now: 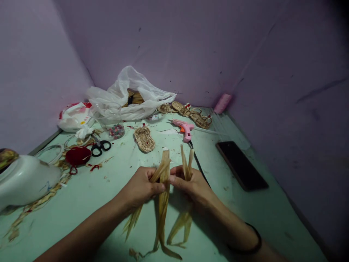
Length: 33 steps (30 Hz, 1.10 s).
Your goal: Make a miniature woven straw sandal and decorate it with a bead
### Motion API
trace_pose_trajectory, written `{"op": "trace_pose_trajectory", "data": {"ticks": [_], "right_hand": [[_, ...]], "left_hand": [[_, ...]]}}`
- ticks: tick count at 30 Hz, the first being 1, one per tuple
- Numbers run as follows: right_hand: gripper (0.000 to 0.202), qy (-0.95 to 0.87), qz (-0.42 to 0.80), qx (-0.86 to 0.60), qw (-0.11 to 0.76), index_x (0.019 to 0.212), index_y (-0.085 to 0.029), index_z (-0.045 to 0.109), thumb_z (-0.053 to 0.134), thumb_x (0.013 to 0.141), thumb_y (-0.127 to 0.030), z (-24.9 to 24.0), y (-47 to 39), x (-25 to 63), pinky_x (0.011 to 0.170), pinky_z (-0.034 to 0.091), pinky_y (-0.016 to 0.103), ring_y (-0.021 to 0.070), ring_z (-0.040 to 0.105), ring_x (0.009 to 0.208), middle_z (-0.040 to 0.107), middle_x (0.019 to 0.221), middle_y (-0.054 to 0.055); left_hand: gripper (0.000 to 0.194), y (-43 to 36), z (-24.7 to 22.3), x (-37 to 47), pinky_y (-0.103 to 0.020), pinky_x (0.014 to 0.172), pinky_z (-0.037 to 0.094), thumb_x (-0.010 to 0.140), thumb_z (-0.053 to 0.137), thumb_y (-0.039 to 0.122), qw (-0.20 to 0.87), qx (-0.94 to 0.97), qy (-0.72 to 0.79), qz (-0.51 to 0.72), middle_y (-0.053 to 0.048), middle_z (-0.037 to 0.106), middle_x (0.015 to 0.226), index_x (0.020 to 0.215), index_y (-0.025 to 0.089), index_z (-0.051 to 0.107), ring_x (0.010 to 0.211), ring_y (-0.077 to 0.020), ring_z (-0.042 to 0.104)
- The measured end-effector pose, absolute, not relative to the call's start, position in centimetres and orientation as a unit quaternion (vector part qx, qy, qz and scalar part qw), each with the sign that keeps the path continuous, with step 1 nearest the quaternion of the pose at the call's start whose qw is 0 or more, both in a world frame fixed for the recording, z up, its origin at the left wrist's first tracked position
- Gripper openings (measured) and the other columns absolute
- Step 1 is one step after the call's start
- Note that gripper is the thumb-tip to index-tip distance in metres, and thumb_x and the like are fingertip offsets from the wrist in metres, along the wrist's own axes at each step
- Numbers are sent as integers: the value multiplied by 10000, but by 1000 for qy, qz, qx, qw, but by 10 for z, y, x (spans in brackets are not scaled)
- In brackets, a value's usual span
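Note:
My left hand (143, 185) pinches strips of dried plant fibre (163, 193), tan and flat, that hang down toward the near part of the table. One strip stands upright between my hands while another crosses it at a slant. My right hand (191, 182) is closed around more fibre strips (187, 165), whose ends stick up above the fingers and trail below. Its thumb and fingertip meet the edge of the upright strip. Just beyond my hands lies a small woven slipper sole (144, 139) with a red bead at its top.
A pink glue gun (184, 128) lies behind my right hand, its cord running toward me. A phone (241, 165) is at right. Scissors (100, 147), red yarn (78, 155), a bead cup (116, 131) and a white container (29, 180) stand left. A plastic bag (109, 98) and woven slippers (200, 118) lie behind.

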State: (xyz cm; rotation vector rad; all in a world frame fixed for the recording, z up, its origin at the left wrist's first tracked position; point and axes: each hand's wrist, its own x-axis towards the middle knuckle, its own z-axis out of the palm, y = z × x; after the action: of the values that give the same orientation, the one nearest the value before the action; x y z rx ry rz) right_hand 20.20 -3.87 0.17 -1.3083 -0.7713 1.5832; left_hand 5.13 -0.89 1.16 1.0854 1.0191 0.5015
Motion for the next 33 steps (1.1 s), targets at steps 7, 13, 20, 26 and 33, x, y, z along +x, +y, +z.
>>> {"op": "trace_pose_trajectory", "data": {"ticks": [7,13,20,26,33], "right_hand": [[318,-327,654,-509,453,564,-144,544,793,507,-333,-7,-41,200,426,275,200,56,389,423,499,473,-49],[315,-324,677,-486,447,593,-144,541,781,521,-334,-8,-41,202,396,229,191,42,349,402,480,470,-56],[142,-376,639,-522,422,527,-136,545,659,555,-218,-3,-42,197,456,307,212,73,389,461,482,487,-31],[40,-398,562,-585,428,510,-147,502,508,549,-144,1,-41,191,423,275,194,65,352,465,429,484,-54],[64,-332,662,-509,440,554,-127,557,522,534,-176,2,-41,192,438,329,201,80,428,445,509,482,-26]], "left_hand": [[192,-11,12,52,-183,325,145,529,660,294,674,493,507,212,79,383,323,539,151,532,295,-40,265],[202,-10,10,48,-181,320,135,599,636,324,693,503,476,199,73,388,320,576,150,535,287,-35,242],[223,-13,9,52,-193,371,195,608,602,288,655,539,479,226,73,362,351,484,164,463,349,-51,291],[175,-21,2,60,-199,432,242,607,550,234,597,553,504,289,52,375,476,484,155,455,462,-70,339],[216,-19,0,65,-194,374,137,509,633,228,711,404,471,330,86,336,364,424,150,450,345,-20,228]]}}
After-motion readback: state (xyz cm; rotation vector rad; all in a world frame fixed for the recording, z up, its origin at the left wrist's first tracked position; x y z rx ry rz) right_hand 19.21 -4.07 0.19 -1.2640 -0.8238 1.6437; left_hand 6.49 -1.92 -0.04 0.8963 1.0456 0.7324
